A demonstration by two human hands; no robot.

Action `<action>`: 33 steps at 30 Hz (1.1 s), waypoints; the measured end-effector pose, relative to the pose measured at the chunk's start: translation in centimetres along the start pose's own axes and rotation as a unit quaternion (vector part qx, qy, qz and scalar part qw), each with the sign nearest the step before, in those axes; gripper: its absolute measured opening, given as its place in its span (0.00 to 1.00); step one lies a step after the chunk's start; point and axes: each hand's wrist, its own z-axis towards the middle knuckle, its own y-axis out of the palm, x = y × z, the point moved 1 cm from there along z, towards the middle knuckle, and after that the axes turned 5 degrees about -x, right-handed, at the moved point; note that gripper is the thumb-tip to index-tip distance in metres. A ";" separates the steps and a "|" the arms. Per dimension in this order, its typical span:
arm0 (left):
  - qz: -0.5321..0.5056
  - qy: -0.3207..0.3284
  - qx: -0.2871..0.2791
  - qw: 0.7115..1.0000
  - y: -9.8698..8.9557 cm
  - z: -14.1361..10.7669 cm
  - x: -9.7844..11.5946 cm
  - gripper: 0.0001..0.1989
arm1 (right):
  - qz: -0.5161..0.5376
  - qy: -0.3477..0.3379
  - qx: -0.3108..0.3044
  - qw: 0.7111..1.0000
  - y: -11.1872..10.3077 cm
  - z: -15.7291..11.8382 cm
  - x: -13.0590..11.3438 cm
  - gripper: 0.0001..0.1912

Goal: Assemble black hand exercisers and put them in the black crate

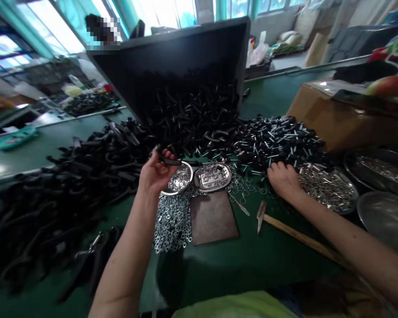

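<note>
My left hand (158, 171) is closed around a curved black handle-like part (170, 161), raised above a round metal dish (179, 179) of small metal pieces. My right hand (284, 179) has its fingers curled down at the front edge of a pile of black-headed bolts (278, 141); the fingertips and anything in them are hidden. Right beside that hand lies a heap of metal pins (327, 187) in a dish. Between my hands sit an oval metal tray (212, 176) with small rings, loose wire rings (243, 185) and a square metal plate (214, 218).
Many nuts (172, 223) are spread left of the plate. A wooden-handled hammer (295, 232) and a small pointed tool (240, 205) lie to its right. Black parts (96, 163) heap leftward and spill from a tipped black bin (172, 57). A cardboard box (334, 115) and metal bowls (384, 216) stand right.
</note>
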 end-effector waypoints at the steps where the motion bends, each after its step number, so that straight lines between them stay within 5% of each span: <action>1: -0.007 0.009 0.010 1.000 -0.7 -1.6 -0.3 0.12 | -0.002 -0.009 0.004 1.000 0.4 0.0 0.1 0.16; 4: 0.030 0.050 0.042 0.997 -3.5 -5.8 -1.5 0.05 | 0.022 -0.044 0.047 0.998 1.7 0.0 1.0 0.14; 7: 0.187 0.088 0.092 0.974 -6.8 -9.2 -3.4 0.11 | 0.054 -0.066 0.085 0.993 2.5 0.2 2.1 0.15; 10: 0.474 0.083 0.107 0.870 -9.1 -10.9 -5.7 0.14 | 0.061 -0.084 0.095 0.990 2.3 0.3 3.0 0.18; 13: 0.641 0.076 0.080 0.759 -9.4 -10.7 -7.9 0.12 | 0.061 -0.081 0.099 0.990 1.4 0.2 3.3 0.15; 18: 0.721 0.093 0.050 0.685 -7.8 -8.5 -10.2 0.15 | 0.168 -0.004 0.090 0.982 -0.9 -0.8 1.5 0.14; 22: 0.764 0.089 0.034 0.639 -7.5 -7.8 -10.4 0.10 | 0.429 0.093 0.020 0.898 -1.7 -2.9 -2.1 0.23; 27: 0.775 0.092 0.031 0.625 -8.1 -8.7 -9.8 0.09 | 0.633 0.069 -0.089 0.766 -1.7 -6.0 -8.1 0.21; 30: 0.765 0.107 0.046 0.633 -7.7 -9.9 -9.2 0.09 | 0.707 0.042 -0.098 0.699 -2.1 -7.0 -11.2 0.24; 31: 0.742 0.110 0.055 0.660 -7.3 -10.6 -9.2 0.10 | 0.728 0.038 -0.089 0.678 -2.3 -7.3 -12.0 0.25; 33: 0.625 0.097 0.070 0.772 -6.2 -12.3 -9.3 0.09 | 0.758 0.040 -0.069 0.648 -2.8 -7.8 -13.4 0.25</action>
